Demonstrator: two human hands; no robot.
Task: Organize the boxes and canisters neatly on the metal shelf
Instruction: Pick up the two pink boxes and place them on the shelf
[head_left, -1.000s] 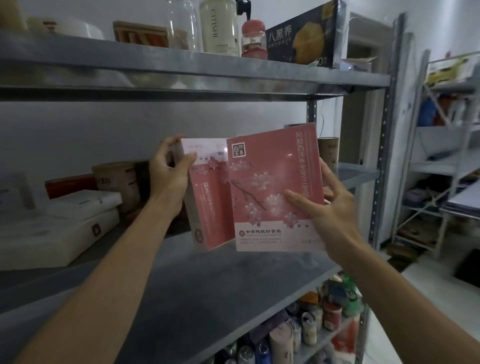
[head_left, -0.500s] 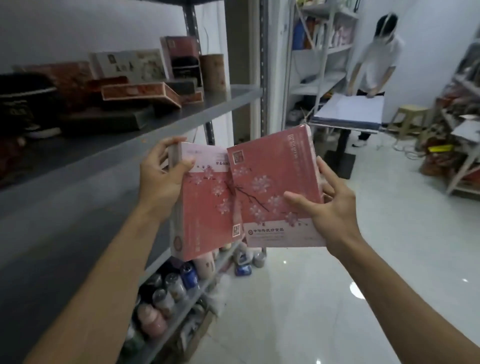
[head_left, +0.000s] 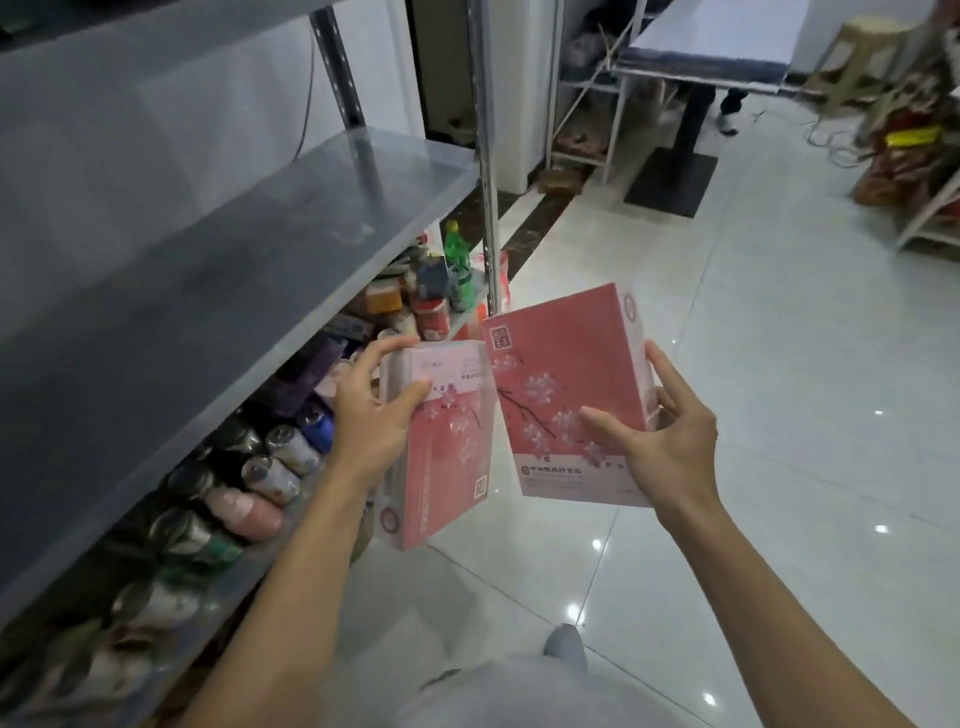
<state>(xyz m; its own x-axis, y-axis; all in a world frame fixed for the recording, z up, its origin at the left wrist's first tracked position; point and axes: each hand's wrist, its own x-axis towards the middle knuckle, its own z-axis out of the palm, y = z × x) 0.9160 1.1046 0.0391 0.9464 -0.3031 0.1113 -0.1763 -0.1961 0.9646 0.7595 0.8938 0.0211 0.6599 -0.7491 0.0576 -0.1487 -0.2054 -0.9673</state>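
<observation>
I hold two pink boxes printed with cherry blossoms, out in front of the metal shelf (head_left: 249, 244) and over the floor. My left hand (head_left: 371, 410) grips the left pink box (head_left: 447, 467) by its upper left edge, thumb across its front. My right hand (head_left: 660, 441) clasps the right pink box (head_left: 566, 395) at its lower right corner, with the fingers behind it. The two boxes overlap slightly at their inner edges. The grey shelf board to the left of the boxes is bare.
Below that board, a lower shelf (head_left: 234, 582) holds several cans (head_left: 275, 467), bottles and small packs lying about. A shelf upright (head_left: 485, 156) stands just behind the boxes. White tiled floor (head_left: 779, 338) spreads right; a table (head_left: 711, 47) and stool stand far back.
The view has swung down and right, away from the stocked shelf levels. Both boxes have come lower with my hands, now over the floor beside the bare board.
</observation>
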